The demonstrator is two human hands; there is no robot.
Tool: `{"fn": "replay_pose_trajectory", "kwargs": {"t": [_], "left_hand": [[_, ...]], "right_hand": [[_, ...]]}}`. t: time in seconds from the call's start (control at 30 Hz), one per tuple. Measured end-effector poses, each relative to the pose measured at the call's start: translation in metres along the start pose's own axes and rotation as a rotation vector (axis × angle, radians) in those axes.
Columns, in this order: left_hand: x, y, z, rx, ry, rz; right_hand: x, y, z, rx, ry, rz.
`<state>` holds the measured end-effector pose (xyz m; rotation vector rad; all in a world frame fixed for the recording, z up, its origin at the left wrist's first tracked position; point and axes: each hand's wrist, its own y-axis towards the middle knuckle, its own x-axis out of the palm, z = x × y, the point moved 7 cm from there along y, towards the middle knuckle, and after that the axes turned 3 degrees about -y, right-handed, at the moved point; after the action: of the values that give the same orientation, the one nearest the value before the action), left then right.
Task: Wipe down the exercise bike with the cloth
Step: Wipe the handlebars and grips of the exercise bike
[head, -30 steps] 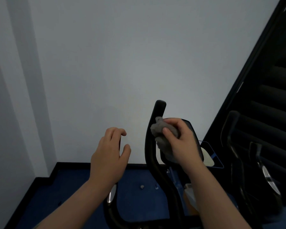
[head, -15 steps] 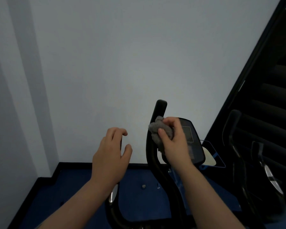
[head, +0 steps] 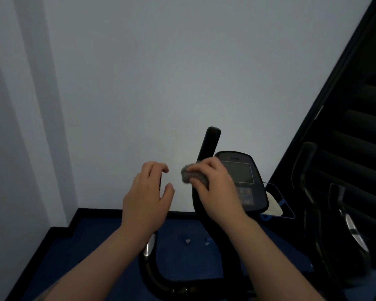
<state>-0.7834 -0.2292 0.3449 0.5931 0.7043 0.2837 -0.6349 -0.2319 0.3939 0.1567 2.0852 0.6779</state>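
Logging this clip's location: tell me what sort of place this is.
Probably a small gym or workout corner indoors. An exercise bike with a console faces a plain white wall, on blue floor.

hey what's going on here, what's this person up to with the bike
A person is wiping down an exercise bike. The right hand holds a bunched grey cloth against the upright black handlebar, just left of the bike's console. The left hand is open with fingers curled, over the other handlebar, holding nothing that shows. The view is dim and the right hand slightly blurred.
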Motion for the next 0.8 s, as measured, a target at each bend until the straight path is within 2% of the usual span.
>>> {"fn": "replay_pose_trajectory", "kwargs": {"t": [0.17, 0.2, 0.3, 0.33, 0.47, 0.57, 0.63, 0.7, 0.8], "left_hand": [[0.002, 0.000, -0.001, 0.001, -0.001, 0.002], [0.002, 0.000, -0.002, -0.001, 0.001, 0.003], [0.002, 0.000, -0.001, -0.011, 0.009, -0.006], [0.001, 0.000, 0.000, -0.013, 0.015, -0.009], [-0.001, 0.000, 0.003, -0.017, 0.034, -0.041], [0.001, 0.001, 0.001, -0.094, -0.019, -0.086], [0.003, 0.004, 0.001, -0.171, -0.081, -0.133], [0.005, 0.005, 0.003, -0.253, -0.130, -0.163], [0.002, -0.012, 0.016, -0.302, -0.201, -0.092]], "right_hand": [[-0.009, -0.028, 0.008, -0.052, 0.025, -0.440], [-0.015, -0.021, 0.009, -0.047, 0.034, -0.412], [-0.023, 0.010, 0.007, 0.034, 0.031, -0.118], [-0.018, 0.011, 0.006, 0.066, 0.020, -0.085], [-0.008, -0.032, 0.015, 0.003, 0.046, -0.164], [-0.016, -0.067, 0.019, -0.156, -0.050, -0.404], [-0.024, -0.064, 0.025, -0.151, 0.016, -0.559], [-0.032, -0.048, 0.024, -0.105, 0.143, -0.526], [-0.028, -0.039, 0.018, 0.007, 0.241, -0.286]]}}
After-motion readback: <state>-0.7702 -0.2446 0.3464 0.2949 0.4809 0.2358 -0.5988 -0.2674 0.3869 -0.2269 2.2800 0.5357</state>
